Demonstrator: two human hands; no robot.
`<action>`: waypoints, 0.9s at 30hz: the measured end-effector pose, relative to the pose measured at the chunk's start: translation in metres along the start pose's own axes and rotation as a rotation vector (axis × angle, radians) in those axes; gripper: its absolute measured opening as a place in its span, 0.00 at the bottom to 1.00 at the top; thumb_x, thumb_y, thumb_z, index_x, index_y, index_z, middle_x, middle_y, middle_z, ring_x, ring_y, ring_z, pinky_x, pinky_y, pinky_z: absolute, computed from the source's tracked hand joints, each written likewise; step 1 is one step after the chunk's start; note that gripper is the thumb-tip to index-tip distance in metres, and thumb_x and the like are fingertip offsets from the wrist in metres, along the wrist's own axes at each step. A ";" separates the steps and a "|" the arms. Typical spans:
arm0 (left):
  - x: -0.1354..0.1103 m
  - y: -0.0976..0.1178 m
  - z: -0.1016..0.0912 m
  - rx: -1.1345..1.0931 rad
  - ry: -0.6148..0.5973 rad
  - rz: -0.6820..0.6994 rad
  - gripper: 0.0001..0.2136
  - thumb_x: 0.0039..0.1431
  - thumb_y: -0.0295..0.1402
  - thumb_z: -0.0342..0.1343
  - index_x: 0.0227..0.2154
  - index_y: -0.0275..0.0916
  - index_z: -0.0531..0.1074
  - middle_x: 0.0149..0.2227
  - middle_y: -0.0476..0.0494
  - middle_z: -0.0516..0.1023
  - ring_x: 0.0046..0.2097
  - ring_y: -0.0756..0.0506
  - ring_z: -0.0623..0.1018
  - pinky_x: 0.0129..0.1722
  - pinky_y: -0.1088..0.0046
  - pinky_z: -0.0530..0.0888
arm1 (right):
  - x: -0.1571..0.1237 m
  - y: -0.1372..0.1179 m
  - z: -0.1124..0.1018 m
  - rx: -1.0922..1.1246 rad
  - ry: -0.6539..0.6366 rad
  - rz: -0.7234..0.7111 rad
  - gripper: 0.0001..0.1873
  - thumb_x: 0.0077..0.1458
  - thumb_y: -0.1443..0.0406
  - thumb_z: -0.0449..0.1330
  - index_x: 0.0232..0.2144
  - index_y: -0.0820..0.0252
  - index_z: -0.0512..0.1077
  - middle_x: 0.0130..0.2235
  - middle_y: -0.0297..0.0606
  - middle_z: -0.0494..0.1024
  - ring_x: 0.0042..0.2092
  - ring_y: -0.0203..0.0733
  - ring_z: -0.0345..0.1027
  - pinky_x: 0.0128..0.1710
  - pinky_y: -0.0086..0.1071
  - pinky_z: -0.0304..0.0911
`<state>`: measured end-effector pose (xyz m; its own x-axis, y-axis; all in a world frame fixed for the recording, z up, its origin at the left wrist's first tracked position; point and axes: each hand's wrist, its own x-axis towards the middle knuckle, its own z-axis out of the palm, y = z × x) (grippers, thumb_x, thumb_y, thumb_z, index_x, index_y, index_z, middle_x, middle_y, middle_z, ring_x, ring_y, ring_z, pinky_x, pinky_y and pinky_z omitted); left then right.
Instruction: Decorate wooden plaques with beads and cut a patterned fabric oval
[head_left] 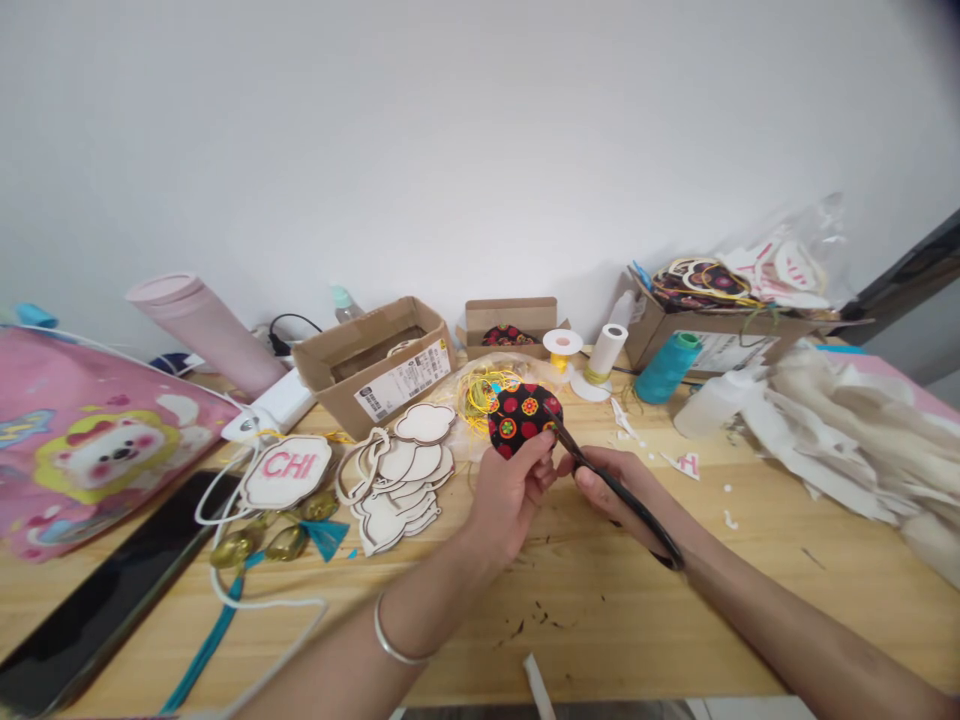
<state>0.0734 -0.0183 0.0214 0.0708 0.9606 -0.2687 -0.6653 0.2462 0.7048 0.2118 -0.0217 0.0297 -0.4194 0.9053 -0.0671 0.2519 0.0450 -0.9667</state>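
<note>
A black flowered cloth patch (514,412) is pinched by the left hand (514,495), in front of the small cardboard box (511,313). Black scissors (628,500) are gripped in the right hand (611,487), blades at the patch. Cloud-shaped wooden cut-outs (409,470) are piled front-left of the box; a teal thread cone (667,370) is stood to its right.

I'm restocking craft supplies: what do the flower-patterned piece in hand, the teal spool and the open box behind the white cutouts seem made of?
Flower-patterned piece: probably matt fabric, judging by its dull, printed-looking surface; any backing is hidden.
Teal spool: likely wound thread, from its even colouring; fibre and sheen unclear.
Open box: apparently matt cardboard, from its dull tan walls.
</note>
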 end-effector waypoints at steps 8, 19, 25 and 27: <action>0.000 0.002 -0.001 0.032 -0.010 -0.015 0.14 0.40 0.31 0.66 0.18 0.35 0.64 0.16 0.56 0.60 0.21 0.57 0.59 0.20 0.81 0.57 | 0.000 0.003 0.001 0.060 0.012 0.029 0.31 0.44 0.37 0.54 0.24 0.60 0.63 0.16 0.23 0.51 0.18 0.27 0.41 0.18 0.27 0.37; 0.002 0.003 -0.003 0.080 -0.010 -0.013 0.13 0.40 0.31 0.66 0.18 0.35 0.64 0.17 0.56 0.60 0.20 0.57 0.59 0.20 0.80 0.56 | 0.001 0.006 -0.006 -0.015 -0.009 0.077 0.32 0.44 0.38 0.55 0.26 0.62 0.67 0.15 0.23 0.51 0.18 0.28 0.42 0.18 0.27 0.36; 0.002 0.005 -0.005 0.100 -0.024 -0.014 0.13 0.42 0.30 0.65 0.18 0.35 0.63 0.16 0.56 0.61 0.20 0.57 0.59 0.20 0.80 0.57 | 0.006 0.011 -0.010 -0.070 -0.031 0.065 0.32 0.42 0.38 0.56 0.24 0.63 0.68 0.16 0.24 0.51 0.18 0.28 0.42 0.18 0.28 0.38; 0.002 0.005 -0.005 0.105 -0.024 -0.018 0.13 0.42 0.30 0.65 0.18 0.35 0.63 0.16 0.56 0.61 0.20 0.57 0.59 0.20 0.80 0.57 | 0.006 0.010 -0.010 -0.083 -0.026 0.069 0.32 0.42 0.38 0.56 0.23 0.63 0.68 0.16 0.25 0.52 0.19 0.28 0.42 0.18 0.28 0.37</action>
<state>0.0662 -0.0159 0.0210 0.1008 0.9585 -0.2668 -0.5825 0.2742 0.7652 0.2208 -0.0117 0.0218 -0.4206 0.8964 -0.1399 0.3517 0.0190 -0.9359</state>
